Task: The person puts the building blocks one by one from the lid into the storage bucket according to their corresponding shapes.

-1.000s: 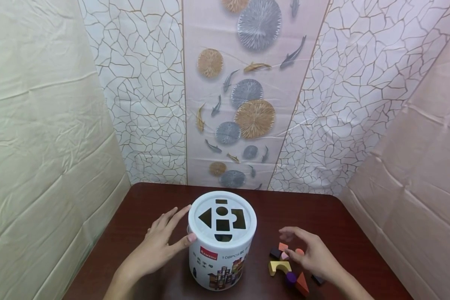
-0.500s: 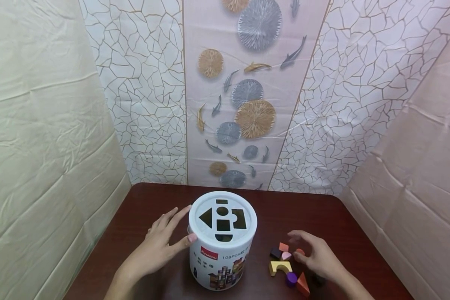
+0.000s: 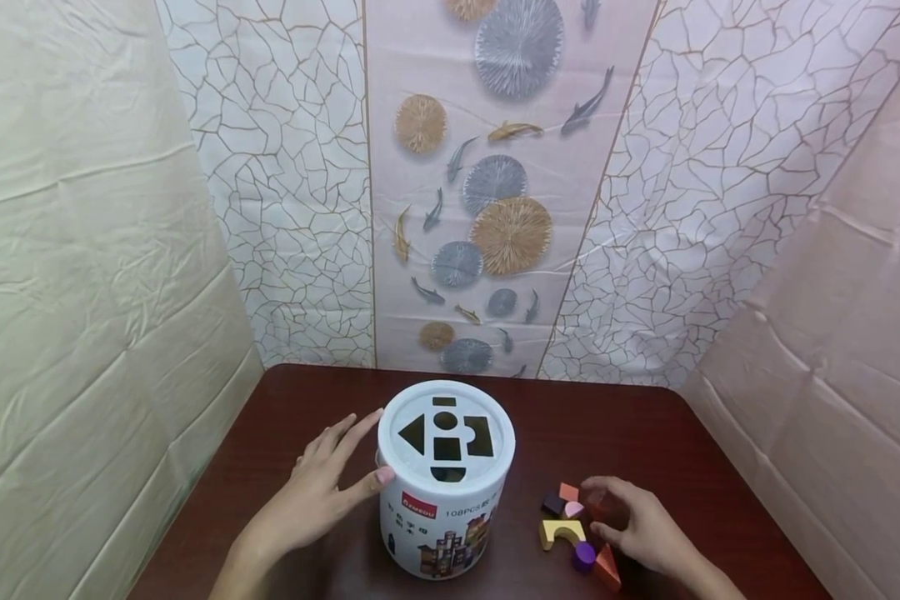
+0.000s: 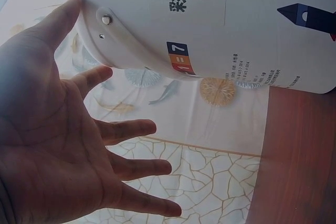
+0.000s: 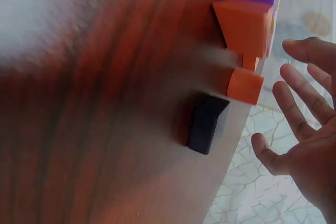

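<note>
A white lidded bucket [image 3: 420,546] of building blocks stands upright, with shaped holes in its lid [image 3: 405,467]. My left hand [image 3: 315,487] touches the rim at its left side with thumb and index finger; the other fingers spread out straight. To the bucket's right, my right hand [image 3: 641,525] hovers over loose blocks, fingers loosely bent and holding nothing. Near it lie a red-orange triangle block [image 3: 607,569], a purple cylinder [image 3: 583,557] and a yellow arch block [image 3: 551,533]. In the right wrist view an orange curved block [image 5: 245,86] and a black block [image 5: 205,124] are below the fingers.
A small black block [image 3: 552,504], a pink half-round block [image 3: 573,509] and an orange block [image 3: 568,492] lie close together on the dark red table [image 3: 315,392]. Patterned cloth [image 3: 300,208] hangs behind the table's far edge, with plain cloth along both sides.
My right hand has shifted to the right and a little nearer, off the small blocks at the back of the group. The left hand and bucket stay put.
</note>
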Demonstrator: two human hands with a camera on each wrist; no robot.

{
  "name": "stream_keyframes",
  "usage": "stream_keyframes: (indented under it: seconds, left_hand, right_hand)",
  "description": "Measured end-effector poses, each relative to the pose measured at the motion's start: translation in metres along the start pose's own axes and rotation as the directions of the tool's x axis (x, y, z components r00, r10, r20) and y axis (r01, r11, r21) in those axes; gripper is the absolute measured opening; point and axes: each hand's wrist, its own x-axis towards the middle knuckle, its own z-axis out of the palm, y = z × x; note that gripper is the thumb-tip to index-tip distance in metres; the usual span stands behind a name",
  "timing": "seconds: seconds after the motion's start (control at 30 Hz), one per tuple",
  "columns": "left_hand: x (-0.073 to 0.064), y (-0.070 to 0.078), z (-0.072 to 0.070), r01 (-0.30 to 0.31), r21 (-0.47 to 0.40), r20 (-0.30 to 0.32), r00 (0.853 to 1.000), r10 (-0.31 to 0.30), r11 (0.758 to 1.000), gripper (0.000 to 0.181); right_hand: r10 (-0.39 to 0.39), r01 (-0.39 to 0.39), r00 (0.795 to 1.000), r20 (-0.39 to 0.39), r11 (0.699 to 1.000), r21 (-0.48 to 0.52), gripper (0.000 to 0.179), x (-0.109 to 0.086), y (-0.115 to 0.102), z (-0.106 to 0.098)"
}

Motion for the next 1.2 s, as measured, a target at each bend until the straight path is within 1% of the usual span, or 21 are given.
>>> stream_keyframes:
  seconds: [0.13,0.2,0.27,0.37,0.47,0.53,0.63,0.7,0.8,0.97,1.07,1.2]
  left_hand:
    - [0.000,0.001,-0.001,-0.010,-0.001,-0.013,1.000,0.010,1.000,0.080]
    - [0.000,0.001,-0.002,-0.017,0.005,-0.020,1.000,0.017,1.000,0.080]
    - [0.000,0.002,-0.004,-0.023,0.011,-0.025,0.999,0.023,1.000,0.079]
    - [0.000,0.002,-0.004,-0.025,0.012,-0.024,0.999,0.025,1.000,0.080]
    - [-0.001,0.002,-0.004,-0.023,0.006,-0.018,1.000,0.023,1.000,0.080]
    - [-0.001,0.001,-0.002,-0.022,0.003,-0.014,1.000,0.022,1.000,0.080]
    - [-0.001,0.000,-0.001,-0.016,0.001,-0.009,1.000,0.016,1.000,0.080]
    - [-0.001,0.000,0.000,-0.014,0.001,-0.009,1.000,0.014,1.000,0.080]
    - [-0.001,-0.001,0.001,-0.009,-0.001,-0.010,1.000,0.009,1.000,0.079]
    - [-0.002,0.000,0.003,-0.009,-0.003,-0.020,1.000,0.009,1.000,0.079]
    - [-0.002,0.000,0.004,-0.013,-0.001,-0.024,1.000,0.013,1.000,0.079]
    - [-0.001,0.000,0.003,-0.010,0.000,-0.022,1.000,0.010,1.000,0.080]
  right_hand:
    - [-0.082,0.075,0.995,0.053,0.991,0.113,0.055,-0.003,-0.006,0.001]
    - [-0.107,0.090,0.991,0.086,0.980,0.179,0.053,-0.004,-0.008,0.002]
    - [-0.110,0.083,0.987,0.118,0.973,0.215,0.051,-0.004,-0.009,0.004]
    - [-0.090,0.053,0.985,0.149,0.970,0.239,0.049,-0.005,-0.009,0.007]
    - [-0.101,0.066,0.985,0.136,0.967,0.245,0.048,-0.008,-0.009,0.011]
    - [-0.139,0.106,0.983,0.118,0.962,0.252,0.049,-0.010,-0.009,0.014]
    - [-0.206,0.178,0.974,0.091,0.951,0.255,0.050,-0.012,-0.010,0.018]
    - [-0.242,0.219,0.968,0.073,0.947,0.233,0.051,-0.014,-0.010,0.021]
    - [-0.265,0.250,0.963,0.055,0.948,0.194,0.052,-0.015,-0.011,0.023]
    - [-0.268,0.257,0.962,0.057,0.954,0.157,0.053,-0.016,-0.014,0.020]
    - [-0.254,0.239,0.964,0.079,0.958,0.160,0.052,-0.015,-0.018,0.015]
    - [-0.207,0.189,0.973,0.098,0.967,0.171,0.052,-0.011,-0.028,0.005]
